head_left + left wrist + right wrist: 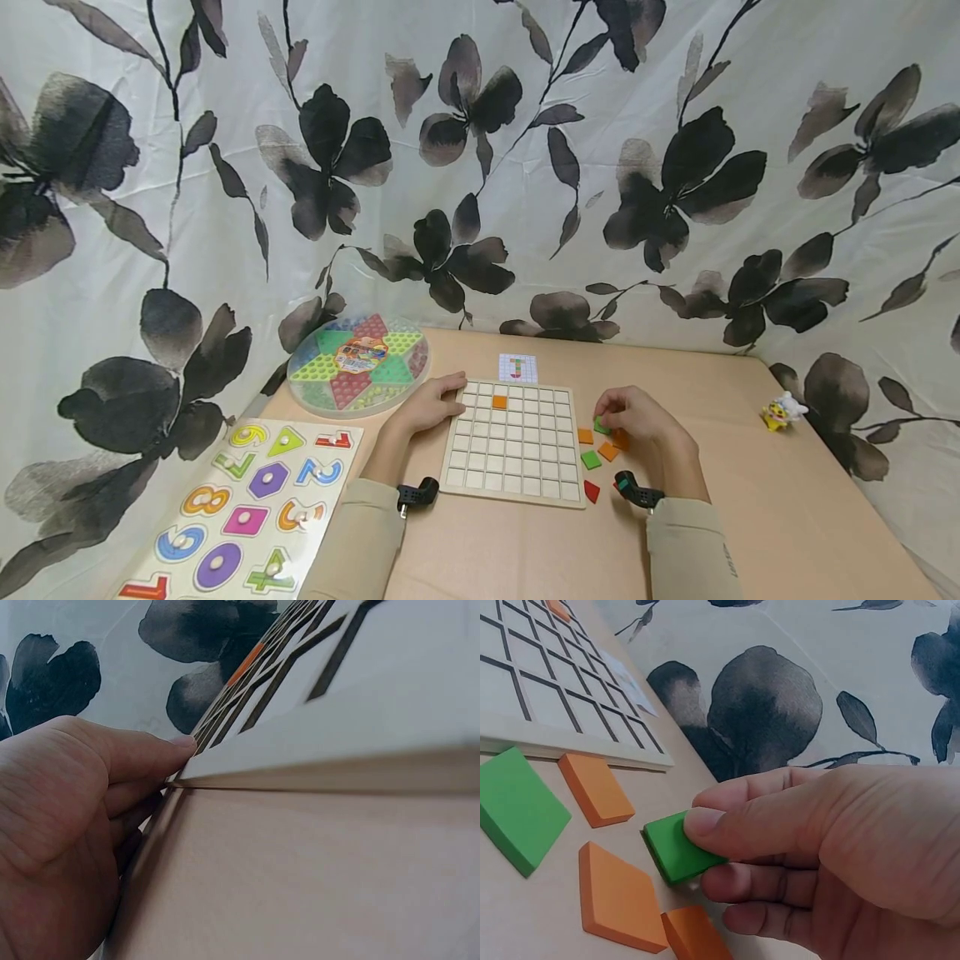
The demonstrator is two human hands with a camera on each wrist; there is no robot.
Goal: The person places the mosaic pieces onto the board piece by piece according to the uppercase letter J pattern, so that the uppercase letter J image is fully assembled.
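Observation:
A white grid board lies on the table with one orange tile in a cell of its upper part. At the board's left edge is my left hand; in the left wrist view its thumb lies on the rim, with the other fingers against the side. Just right of the board, my right hand pinches a green square tile between thumb and fingers. Around it lie another green tile, several orange tiles and a red piece.
A small card with a coloured pattern lies behind the board. To the left are a round star-patterned game board and a number-and-shape puzzle sheet. A small yellow-and-white figure stands at the table's right. Floral cloth hangs behind.

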